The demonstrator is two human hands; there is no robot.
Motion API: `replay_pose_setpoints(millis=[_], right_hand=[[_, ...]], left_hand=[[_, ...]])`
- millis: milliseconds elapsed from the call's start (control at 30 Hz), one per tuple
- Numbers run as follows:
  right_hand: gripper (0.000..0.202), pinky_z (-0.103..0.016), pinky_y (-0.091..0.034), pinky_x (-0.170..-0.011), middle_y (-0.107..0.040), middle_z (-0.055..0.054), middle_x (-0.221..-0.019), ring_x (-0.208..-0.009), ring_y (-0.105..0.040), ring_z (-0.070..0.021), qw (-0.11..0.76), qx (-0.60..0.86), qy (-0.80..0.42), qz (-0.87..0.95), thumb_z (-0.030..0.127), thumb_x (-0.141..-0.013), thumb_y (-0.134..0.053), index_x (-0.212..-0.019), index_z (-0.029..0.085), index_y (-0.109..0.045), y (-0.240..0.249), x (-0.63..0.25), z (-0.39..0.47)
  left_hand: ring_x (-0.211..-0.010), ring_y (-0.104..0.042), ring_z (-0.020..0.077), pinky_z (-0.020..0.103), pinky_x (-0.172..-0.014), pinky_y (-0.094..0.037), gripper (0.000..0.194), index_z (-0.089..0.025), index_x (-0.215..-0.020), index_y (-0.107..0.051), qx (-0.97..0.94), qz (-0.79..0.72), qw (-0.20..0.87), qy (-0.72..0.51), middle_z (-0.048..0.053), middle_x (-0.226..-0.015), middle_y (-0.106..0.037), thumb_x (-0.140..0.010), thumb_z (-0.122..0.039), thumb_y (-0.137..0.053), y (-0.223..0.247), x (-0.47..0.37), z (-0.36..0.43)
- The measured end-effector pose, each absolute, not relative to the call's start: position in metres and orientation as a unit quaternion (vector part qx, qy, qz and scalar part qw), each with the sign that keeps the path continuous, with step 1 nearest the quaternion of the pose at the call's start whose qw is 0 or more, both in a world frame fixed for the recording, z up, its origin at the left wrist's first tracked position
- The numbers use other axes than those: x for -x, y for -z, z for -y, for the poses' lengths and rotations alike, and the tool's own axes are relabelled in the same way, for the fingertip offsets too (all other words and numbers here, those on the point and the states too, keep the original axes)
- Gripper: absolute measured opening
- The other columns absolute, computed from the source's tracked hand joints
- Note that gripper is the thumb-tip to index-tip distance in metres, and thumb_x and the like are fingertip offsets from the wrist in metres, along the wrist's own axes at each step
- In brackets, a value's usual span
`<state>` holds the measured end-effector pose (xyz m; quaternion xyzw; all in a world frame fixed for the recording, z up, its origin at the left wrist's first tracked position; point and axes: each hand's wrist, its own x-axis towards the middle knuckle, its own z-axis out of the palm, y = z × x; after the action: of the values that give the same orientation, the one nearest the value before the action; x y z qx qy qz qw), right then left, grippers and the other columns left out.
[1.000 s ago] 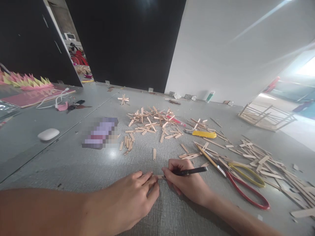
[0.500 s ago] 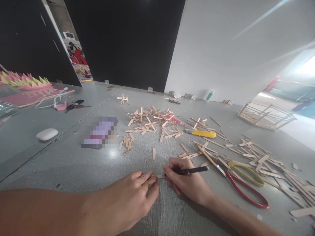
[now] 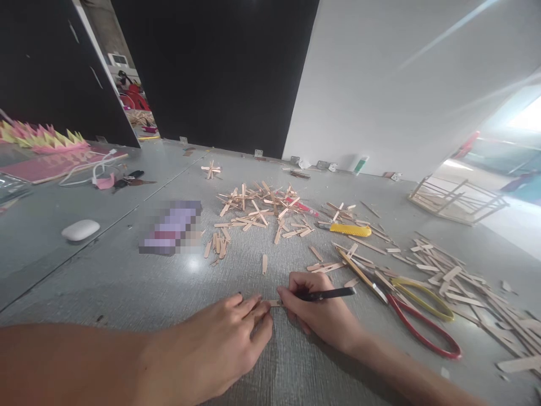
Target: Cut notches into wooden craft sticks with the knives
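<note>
The little stick (image 3: 275, 303) lay flat on the grey worktop (image 3: 160, 293), right between your two hands. Your left hand (image 3: 215, 344) was palm down, with its fingers a bit open and their tips on the left end of the little stick. It pressed and did not pinch. Your right hand (image 3: 323, 316) had its fingers shut around a black pen (image 3: 333, 294) at the other end of the little stick. The pen leaned over to the right, and your fingers hid its tip, so I can't tell if it touched the wood.

Just past the little stick was one short stick (image 3: 264, 264), all by itself. Farther past the little stick sat a messy pile of sticks (image 3: 255, 213), some crossed like stars. Far to the left of the little stick and a bit past it were a blurry purple thing (image 3: 173, 225) and a smooth white thing (image 3: 80, 230). To the right of the little stick and past it was a yellow cutter (image 3: 350, 229). Also to its right was a cutting tool with red and yellow handles (image 3: 456, 354), near lots of long sticks (image 3: 452, 275).
</note>
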<state>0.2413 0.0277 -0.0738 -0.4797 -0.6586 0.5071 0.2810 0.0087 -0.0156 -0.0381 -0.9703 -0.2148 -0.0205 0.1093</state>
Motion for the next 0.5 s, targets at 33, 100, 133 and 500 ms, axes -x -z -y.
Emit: replay_pose_setpoints(millis=[33,100,133,500], right_hand=[[0.043,-0.019,-0.027,-0.034,-0.050,0.007,-0.045,-0.033,-0.043,-0.0071,0.281,0.479,-0.507,0.659,0.041,-0.091,-0.067,-0.061,0.024,-0.043,0.0738,-0.2413,-0.0280],[0.042,-0.019,-0.026,-0.034,-0.049,0.008,-0.045,-0.032,-0.042,-0.0071,0.279,0.478,-0.507,0.661,0.040,-0.092,-0.065,-0.060,0.024,-0.042,0.0742,-0.2419,-0.0288],[0.042,-0.019,-0.026,-0.034,-0.050,0.007,-0.045,-0.032,-0.042,-0.0072,0.277,0.477,-0.507,0.662,0.039,-0.093,-0.064,-0.060,0.024,-0.043,0.0745,-0.2423,-0.0291],[0.039,-0.019,-0.030,-0.035,-0.051,0.006,-0.046,-0.034,-0.044,-0.0075,0.273,0.476,-0.500,0.670,0.034,-0.095,-0.058,-0.060,0.024,-0.042,0.0762,-0.2435,-0.0312]], left_hand=[[-0.123,-0.067,0.0275,0.038,-0.098,-0.054,0.051,-0.004,-0.136,-0.058,0.971,0.214,0.109,0.019,0.017,-0.139,-0.066,-0.092,-0.029,-0.066,0.0383,-0.0085,0.0156],[-0.123,-0.066,0.0275,0.038,-0.099,-0.054,0.051,-0.004,-0.136,-0.058,0.971,0.215,0.107,0.013,0.017,-0.140,-0.065,-0.093,-0.029,-0.065,0.0390,-0.0081,0.0154],[-0.123,-0.066,0.0275,0.038,-0.099,-0.054,0.051,-0.004,-0.137,-0.057,0.970,0.217,0.106,0.013,0.017,-0.140,-0.065,-0.093,-0.029,-0.065,0.0394,-0.0081,0.0153],[-0.124,-0.066,0.0283,0.039,-0.101,-0.053,0.049,-0.004,-0.138,-0.056,0.971,0.218,0.099,0.019,0.017,-0.141,-0.065,-0.094,-0.026,-0.061,0.0416,-0.0085,0.0144]])
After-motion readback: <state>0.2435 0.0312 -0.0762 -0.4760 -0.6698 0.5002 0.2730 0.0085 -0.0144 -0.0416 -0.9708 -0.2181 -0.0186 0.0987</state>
